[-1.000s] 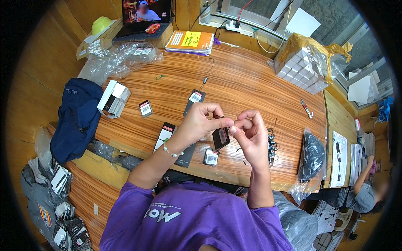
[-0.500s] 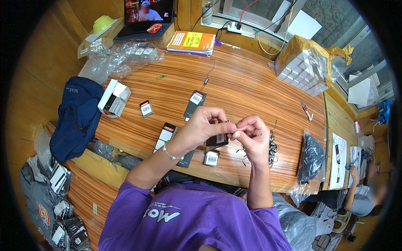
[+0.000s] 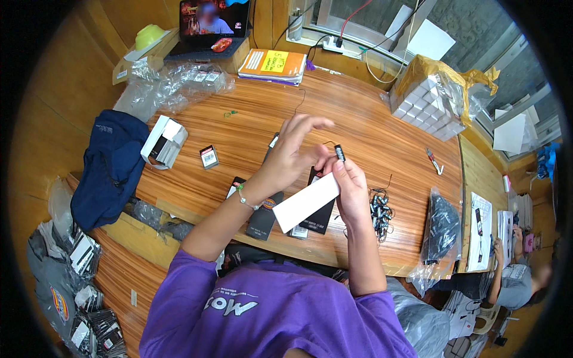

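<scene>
In my right hand (image 3: 351, 180) is a long hang tag (image 3: 305, 204), its blank white side up, pinched between thumb and fingers. A small black string toggle (image 3: 339, 153) with a thin cord stands out at the fingertips. Just left of it my left hand (image 3: 291, 152) hovers with fingers spread and seems to hold nothing. Under the white tag shows a black tag (image 3: 320, 218); whether it is held or lies on the table I cannot tell. Another black tag (image 3: 261, 222) lies below my left wrist. To the right of my right hand is a pile of black corded toggles (image 3: 381, 210).
An open white box of cards (image 3: 166, 143) and a small stack of labelled cards (image 3: 209, 157) sit at left, by a navy bag (image 3: 110, 167). Pliers (image 3: 434, 161), a bag of black cords (image 3: 443, 224) and wrapped white boxes (image 3: 427, 101) are at right. Another person (image 3: 516, 280) sits far right.
My hands have parted: the left has lifted up and opened. The tag in my right hand now shows its white side, with the toggle upright above it.
</scene>
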`<state>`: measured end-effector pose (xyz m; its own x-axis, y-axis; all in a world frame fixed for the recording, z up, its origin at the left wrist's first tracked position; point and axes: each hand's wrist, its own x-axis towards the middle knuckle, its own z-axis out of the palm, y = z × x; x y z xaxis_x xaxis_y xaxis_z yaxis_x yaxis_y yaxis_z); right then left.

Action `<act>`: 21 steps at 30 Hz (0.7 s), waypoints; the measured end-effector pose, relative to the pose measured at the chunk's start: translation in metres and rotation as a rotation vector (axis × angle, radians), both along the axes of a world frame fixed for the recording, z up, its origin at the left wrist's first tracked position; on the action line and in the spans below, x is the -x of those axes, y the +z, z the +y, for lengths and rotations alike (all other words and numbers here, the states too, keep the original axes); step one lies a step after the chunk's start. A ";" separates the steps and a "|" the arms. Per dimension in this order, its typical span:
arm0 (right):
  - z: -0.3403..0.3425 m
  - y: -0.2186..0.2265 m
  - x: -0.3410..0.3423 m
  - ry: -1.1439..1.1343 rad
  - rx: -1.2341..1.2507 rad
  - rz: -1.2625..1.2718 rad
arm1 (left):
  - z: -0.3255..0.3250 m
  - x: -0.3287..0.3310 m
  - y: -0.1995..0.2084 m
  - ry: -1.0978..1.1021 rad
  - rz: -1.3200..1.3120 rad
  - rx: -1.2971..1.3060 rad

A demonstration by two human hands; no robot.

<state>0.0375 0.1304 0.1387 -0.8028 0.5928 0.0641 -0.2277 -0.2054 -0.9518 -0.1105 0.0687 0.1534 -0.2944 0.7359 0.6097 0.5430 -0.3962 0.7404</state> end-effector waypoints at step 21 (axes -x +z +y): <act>0.033 -0.002 0.003 -0.024 0.026 0.339 | -0.023 -0.007 -0.002 -0.144 -0.114 0.306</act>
<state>0.0343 0.1631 0.1371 -0.7242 0.6161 0.3097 -0.5356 -0.2197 -0.8154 -0.1032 0.0453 0.1518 -0.2279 0.9181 0.3242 0.4052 -0.2133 0.8890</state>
